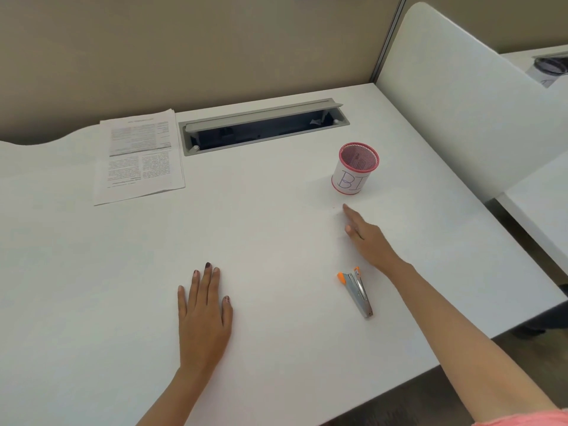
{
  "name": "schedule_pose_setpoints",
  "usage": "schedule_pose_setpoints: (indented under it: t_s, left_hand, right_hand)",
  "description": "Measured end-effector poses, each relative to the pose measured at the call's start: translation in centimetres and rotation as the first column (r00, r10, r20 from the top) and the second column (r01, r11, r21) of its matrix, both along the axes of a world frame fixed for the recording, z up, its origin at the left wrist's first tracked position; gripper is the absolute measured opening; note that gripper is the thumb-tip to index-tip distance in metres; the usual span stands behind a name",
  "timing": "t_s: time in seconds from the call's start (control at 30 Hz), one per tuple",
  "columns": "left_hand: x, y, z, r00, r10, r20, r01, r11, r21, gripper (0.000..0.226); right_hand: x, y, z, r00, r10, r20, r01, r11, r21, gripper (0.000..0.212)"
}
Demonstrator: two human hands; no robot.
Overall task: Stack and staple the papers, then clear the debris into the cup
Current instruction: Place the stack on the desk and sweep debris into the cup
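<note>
desk (276,241) seen from above, with the person's two bare hands over it. the left hand (204,315) is lying flat on the bare desk, fingers spread a little, holding nothing. the right hand (367,238) is reaching toward the cup (353,170), fingers extended and close together, palm low to the surface, nothing pinched between them; whether the fingertips are touching the desk cannot be told. the papers (140,155) are sitting as one squared stack at the far left, well apart from both hands, so the stapling step is judged done. the stapler (356,292) is lying on its side near the right wrist, orange end pointing away from the person.

the debris is showing only as one or two tiny dark specks (335,209) just beyond the right fingertips, between hand and cup; they are too small to identify. such bits are judged very light, thin and hard to pinch on a smooth top, so sweeping them with the side of the hand, or pressing a fingertip down and dragging, is likely working better than a pinch. the cup is a pink mesh cylinder wrapped in a paper label, standing upright and open; it is judged light and easy to tip, so holding it by the wall with the free hand while brushing the bits over its rim is advisable.
</note>
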State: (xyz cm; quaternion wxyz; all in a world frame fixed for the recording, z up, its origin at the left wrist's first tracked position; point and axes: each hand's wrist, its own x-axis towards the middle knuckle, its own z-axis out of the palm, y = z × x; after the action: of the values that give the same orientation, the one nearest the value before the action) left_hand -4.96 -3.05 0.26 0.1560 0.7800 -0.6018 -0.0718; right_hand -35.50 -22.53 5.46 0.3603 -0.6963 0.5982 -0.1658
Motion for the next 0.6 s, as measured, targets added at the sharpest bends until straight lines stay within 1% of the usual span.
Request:
schedule_pose_setpoints:
  t_s: [0.03, 0.1, 0.17, 0.23, 0.3, 0.4, 0.5, 0.6]
  left_hand:
    - [0.0, 0.0, 0.0, 1.0, 0.001, 0.001, -0.001, 1.0, 0.002, 0.059]
    - [0.0, 0.0, 0.0, 1.0, 0.001, 0.002, -0.001, 1.0, 0.003, 0.059]
    - [0.1, 0.0, 0.0, 1.0, 0.001, 0.007, -0.001, 1.0, -0.002, 0.059]
    - [0.1, 0.0, -0.1, 1.0, -0.003, 0.016, 0.003, 1.0, -0.007, 0.058]
    - [0.1, 0.1, -0.1, 1.0, -0.001, 0.015, 0.002, 1.0, -0.015, 0.059]
    - [0.1, 0.1, -0.1, 1.0, 0.004, 0.012, -0.004, 1.0, -0.021, 0.059]
    - [-0.1, 0.1, -0.1, 1.0, 0.004, 0.017, -0.004, 1.0, -0.024, 0.059]
    - [-0.1, 0.0, 0.0, 1.0, 0.003, 0.026, -0.002, 1.0, -0.028, 0.058]
  right_hand:
    - [-0.4, 0.4, -0.1, 0.998, -0.062, -0.006, 0.062, 0.998, -0.019, 0.054]
    - [-1.3, 1.2, -0.6, 0.98, -0.182, -0.079, 0.18, 0.983, -0.035, 0.061]
    - [-2.3, 2.0, -0.9, 0.963, -0.232, -0.134, 0.237, 0.971, 0.019, 0.066]
    - [-3.3, 2.8, -1.3, 0.971, -0.192, -0.146, 0.199, 0.979, 0.04, 0.067]
    - [-3.6, 3.3, -1.5, 0.974, -0.125, -0.189, 0.128, 0.992, 0.007, 0.067]
    - [-3.1, 3.6, -1.8, 0.97, -0.047, -0.239, 0.05, 0.999, 0.009, 0.07]
    - [-2.5, 3.3, -1.5, 0.977, 0.051, -0.209, -0.037, 0.997, 0.07, 0.066]
    - [-1.8, 2.7, -1.2, 0.979, 0.084, -0.185, -0.067, 0.993, 0.097, 0.063]
